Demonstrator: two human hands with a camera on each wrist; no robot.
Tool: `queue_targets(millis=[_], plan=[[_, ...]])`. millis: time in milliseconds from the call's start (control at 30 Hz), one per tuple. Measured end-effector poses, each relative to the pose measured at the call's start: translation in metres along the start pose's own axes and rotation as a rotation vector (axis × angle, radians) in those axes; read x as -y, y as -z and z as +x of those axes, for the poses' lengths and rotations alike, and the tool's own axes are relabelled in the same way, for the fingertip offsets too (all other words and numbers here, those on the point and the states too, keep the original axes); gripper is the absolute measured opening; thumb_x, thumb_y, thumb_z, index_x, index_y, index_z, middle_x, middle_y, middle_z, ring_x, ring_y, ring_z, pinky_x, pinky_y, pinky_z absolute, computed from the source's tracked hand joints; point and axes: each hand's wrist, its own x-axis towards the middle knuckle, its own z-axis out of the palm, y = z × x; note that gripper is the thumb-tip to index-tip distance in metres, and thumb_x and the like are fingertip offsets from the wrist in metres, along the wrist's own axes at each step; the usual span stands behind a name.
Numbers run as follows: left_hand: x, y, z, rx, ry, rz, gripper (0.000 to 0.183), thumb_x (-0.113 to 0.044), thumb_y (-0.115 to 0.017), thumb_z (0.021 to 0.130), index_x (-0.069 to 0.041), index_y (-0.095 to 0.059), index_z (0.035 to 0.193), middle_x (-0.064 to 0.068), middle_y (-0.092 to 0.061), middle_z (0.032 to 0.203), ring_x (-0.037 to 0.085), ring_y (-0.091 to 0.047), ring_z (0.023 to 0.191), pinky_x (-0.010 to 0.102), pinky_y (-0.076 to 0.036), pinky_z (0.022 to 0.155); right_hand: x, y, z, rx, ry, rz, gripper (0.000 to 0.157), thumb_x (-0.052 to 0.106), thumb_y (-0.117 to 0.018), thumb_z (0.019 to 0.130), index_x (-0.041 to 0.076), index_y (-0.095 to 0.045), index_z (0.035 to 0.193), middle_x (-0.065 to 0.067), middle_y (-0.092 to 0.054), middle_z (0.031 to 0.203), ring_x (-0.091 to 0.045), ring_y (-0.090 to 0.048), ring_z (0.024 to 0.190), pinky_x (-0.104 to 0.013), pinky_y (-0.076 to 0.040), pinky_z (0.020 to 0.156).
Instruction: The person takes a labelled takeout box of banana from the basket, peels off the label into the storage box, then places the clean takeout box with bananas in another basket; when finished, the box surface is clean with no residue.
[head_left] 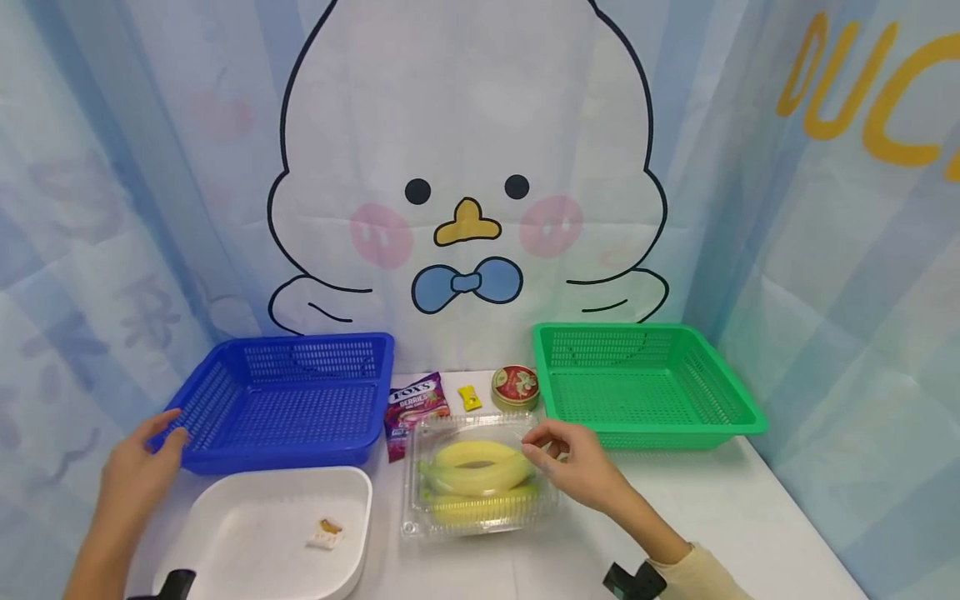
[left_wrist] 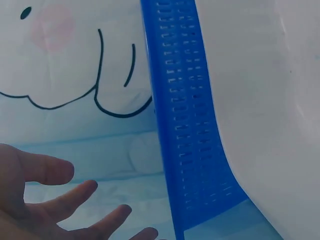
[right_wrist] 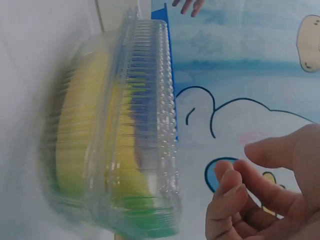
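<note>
A clear plastic clamshell box (head_left: 420, 508) with bananas (head_left: 480, 479) inside sits lid down at the middle of the table. My right hand (head_left: 573, 462) hovers by its upper right side, fingers loosely bent. In the right wrist view, a gap shows between the right hand (right_wrist: 265, 195) and the box (right_wrist: 145, 115), and nothing is held. My left hand (head_left: 138, 471) is at the left side of the blue basket (head_left: 285, 462). The left wrist view shows that hand (left_wrist: 60, 210) with fingers spread, apart from the basket rim (left_wrist: 162, 130).
A white tray (head_left: 247, 533) in front of the blue basket contains a small torn wrapper (head_left: 325, 537). Behind the box lie a purple FOX'S candy bag (head_left: 416, 404), a yellow wrapped candy (head_left: 469, 397) and a round tin (head_left: 515, 387). A green basket (head_left: 645, 437) stands at the right.
</note>
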Motion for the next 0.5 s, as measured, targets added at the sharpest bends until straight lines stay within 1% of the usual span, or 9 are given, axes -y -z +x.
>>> queue_targets(millis=[100, 167, 233, 300, 333, 367, 433, 467, 500], plan=[[0.002, 0.000, 0.007, 0.012, 0.079, -0.022, 0.061, -0.030, -0.032, 0.112, -0.002, -0.026, 0.166, 0.036, -0.027, 0.167, 0.062, -0.027, 0.151, 0.076, -0.030, 0.120, -0.005, 0.002, -0.011, -0.052, -0.094, 0.010, 0.015, 0.019, -0.072, 0.101, 0.006, -0.075, 0.109, -0.005, -0.076, 0.101, -0.006, -0.063, 0.079, -0.021, -0.052, 0.064], [0.005, -0.001, 0.012, 0.008, 0.096, -0.032, 0.061, -0.028, -0.032, 0.112, -0.002, -0.026, 0.166, 0.037, -0.027, 0.167, 0.062, -0.026, 0.152, 0.075, -0.029, 0.121, -0.008, 0.002, -0.017, -0.088, -0.145, 0.007, 0.015, 0.019, -0.073, 0.100, 0.008, -0.075, 0.111, -0.003, -0.076, 0.103, -0.007, -0.064, 0.083, -0.022, -0.054, 0.069], [0.009, -0.002, 0.017, 0.002, 0.095, -0.035, 0.060, -0.026, -0.033, 0.111, 0.000, -0.028, 0.165, 0.037, -0.028, 0.166, 0.061, -0.030, 0.151, 0.073, -0.035, 0.117, -0.011, 0.002, -0.021, -0.128, -0.190, 0.003, 0.015, 0.018, -0.074, 0.100, 0.009, -0.075, 0.112, -0.001, -0.076, 0.105, -0.008, -0.065, 0.088, -0.022, -0.056, 0.072], [0.014, -0.002, 0.023, -0.012, 0.076, -0.024, 0.058, -0.022, -0.033, 0.111, 0.002, -0.031, 0.164, 0.039, -0.032, 0.164, 0.058, -0.041, 0.143, 0.059, -0.052, 0.102, -0.014, 0.001, -0.026, -0.160, -0.216, -0.001, 0.016, 0.018, -0.074, 0.100, 0.010, -0.075, 0.114, -0.001, -0.076, 0.108, -0.009, -0.065, 0.094, -0.022, -0.057, 0.077], [0.016, -0.001, 0.026, -0.018, 0.063, -0.017, 0.057, -0.020, -0.033, 0.110, 0.003, -0.032, 0.163, 0.040, -0.033, 0.162, 0.057, -0.044, 0.139, 0.049, -0.055, 0.091, -0.016, 0.000, -0.028, -0.174, -0.231, 0.000, 0.017, 0.017, -0.074, 0.099, 0.010, -0.075, 0.115, -0.001, -0.076, 0.110, -0.010, -0.066, 0.097, -0.022, -0.057, 0.078], [0.018, 0.000, 0.028, -0.027, 0.051, -0.006, 0.057, -0.019, -0.034, 0.110, 0.004, -0.034, 0.161, 0.041, -0.035, 0.161, 0.054, -0.051, 0.130, 0.041, -0.054, 0.080, -0.019, -0.001, -0.030, -0.188, -0.243, 0.000, 0.018, 0.017, -0.074, 0.099, 0.010, -0.075, 0.116, -0.001, -0.076, 0.111, -0.011, -0.066, 0.099, -0.021, -0.057, 0.078], [0.022, 0.002, 0.033, -0.041, 0.043, 0.002, 0.056, -0.017, -0.034, 0.109, 0.005, -0.036, 0.160, 0.041, -0.036, 0.160, 0.049, -0.055, 0.120, 0.027, -0.045, 0.063, -0.023, -0.003, -0.035, -0.204, -0.264, 0.010, 0.022, 0.017, -0.075, 0.098, 0.008, -0.073, 0.119, -0.004, -0.076, 0.115, -0.013, -0.068, 0.101, -0.021, -0.057, 0.079], [0.024, 0.003, 0.035, -0.045, 0.039, 0.006, 0.056, -0.017, -0.034, 0.109, 0.006, -0.036, 0.160, 0.041, -0.035, 0.160, 0.046, -0.056, 0.114, 0.024, -0.041, 0.058, -0.025, -0.005, -0.037, -0.210, -0.270, 0.015, 0.025, 0.017, -0.075, 0.098, 0.007, -0.073, 0.120, -0.006, -0.076, 0.116, -0.014, -0.069, 0.102, -0.021, -0.058, 0.079], [0.025, 0.004, 0.037, -0.050, 0.036, 0.011, 0.055, -0.016, -0.034, 0.109, 0.006, -0.036, 0.159, 0.041, -0.035, 0.160, 0.046, -0.057, 0.114, 0.022, -0.041, 0.057, -0.027, -0.006, -0.038, -0.215, -0.284, 0.026, 0.027, 0.018, -0.076, 0.098, 0.005, -0.072, 0.122, -0.007, -0.076, 0.118, -0.015, -0.069, 0.103, -0.021, -0.058, 0.079]])
